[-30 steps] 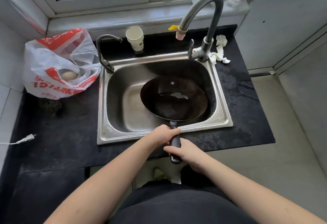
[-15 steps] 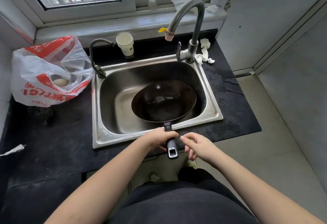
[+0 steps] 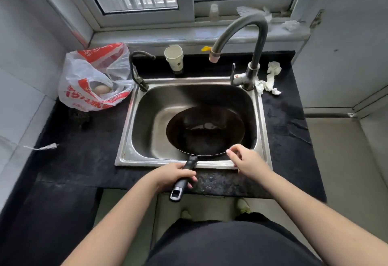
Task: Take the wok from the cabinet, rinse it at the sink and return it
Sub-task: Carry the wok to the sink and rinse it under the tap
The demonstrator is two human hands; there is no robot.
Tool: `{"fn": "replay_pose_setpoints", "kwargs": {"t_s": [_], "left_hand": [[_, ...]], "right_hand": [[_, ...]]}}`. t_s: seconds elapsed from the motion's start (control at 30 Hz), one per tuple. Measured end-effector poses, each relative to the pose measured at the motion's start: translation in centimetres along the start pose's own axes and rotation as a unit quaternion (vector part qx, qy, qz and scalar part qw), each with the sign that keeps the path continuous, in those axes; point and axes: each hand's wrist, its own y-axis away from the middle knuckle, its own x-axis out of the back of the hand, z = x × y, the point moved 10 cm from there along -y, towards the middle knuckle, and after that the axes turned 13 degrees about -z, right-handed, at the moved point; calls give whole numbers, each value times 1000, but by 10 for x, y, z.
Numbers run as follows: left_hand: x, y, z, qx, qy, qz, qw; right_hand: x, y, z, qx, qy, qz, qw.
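Note:
The dark wok (image 3: 204, 131) lies in the steel sink (image 3: 128, 139), its black handle sticking out over the front rim. A little water pools in the wok's bottom. My left hand (image 3: 175, 176) grips the handle near its middle. My right hand (image 3: 246, 158) hovers at the wok's near right rim, its fingers loosely curled, thumb and forefinger close to the rim; whether they touch it I cannot tell. The tall grey faucet (image 3: 247, 41) arches over the sink's back right, no water running.
A red-and-white plastic bag (image 3: 94, 78) with an egg sits on the black counter at left. A paper cup (image 3: 174, 57) stands behind the sink beside a small second tap (image 3: 137, 70). Crumpled tissue (image 3: 270, 78) lies right of the faucet. A white plug (image 3: 46, 146) lies far left.
My right hand has let go of the handle and moved up to the wok's right rim. My left hand has slid a little down the handle. The camera has tilted upward.

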Motion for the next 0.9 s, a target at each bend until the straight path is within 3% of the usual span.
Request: {"fn": "replay_pose_setpoints", "kwargs": {"t_s": [0.17,0.33,0.5,0.6,0.9], "left_hand": [[4,8,1,31,-33,67,997],[10,17,1,85,-91,142,982],[19,30,-4,156,-141,246,946],[20,37,-3,149,-163,299,928],[11,43,1,171,-284,375,866]], "right_hand": [[38,-27,9,36,52,-39,997],[88,-52,-1,70,84,-23,994],[141,-93,-13,78,-46,20,996],[161,-114,-26,76,-124,31,989],[185,-138,-49,64,-131,44,988]]}}
